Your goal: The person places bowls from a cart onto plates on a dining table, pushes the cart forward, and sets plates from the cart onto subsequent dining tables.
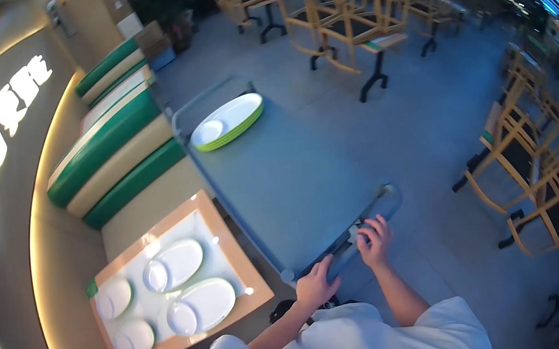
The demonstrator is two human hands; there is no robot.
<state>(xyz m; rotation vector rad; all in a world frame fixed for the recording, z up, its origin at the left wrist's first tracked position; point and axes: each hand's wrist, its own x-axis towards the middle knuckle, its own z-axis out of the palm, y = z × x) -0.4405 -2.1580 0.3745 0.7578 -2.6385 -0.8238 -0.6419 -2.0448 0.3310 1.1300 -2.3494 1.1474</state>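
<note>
A grey flat-topped cart (279, 174) stands in front of me, its near handle (343, 243) running across its close end. My left hand (318, 285) is closed around the left part of that handle. My right hand (375, 241) is at the handle's right part, fingers bent inward beside a small pale piece (354, 233); what they pinch is blurred. At the cart's far end lies a stack of oval white plates (242, 110) with green rims, and a small round white dish (210, 131) rests on top.
To the left, a wood-edged table (244, 269) carries two oval plates (215, 303) and several round dishes (135, 339). Green and beige bench seats (122, 150) line the wall. Chairs are stacked on tables (351, 21) ahead, with more chairs (535, 160) at right.
</note>
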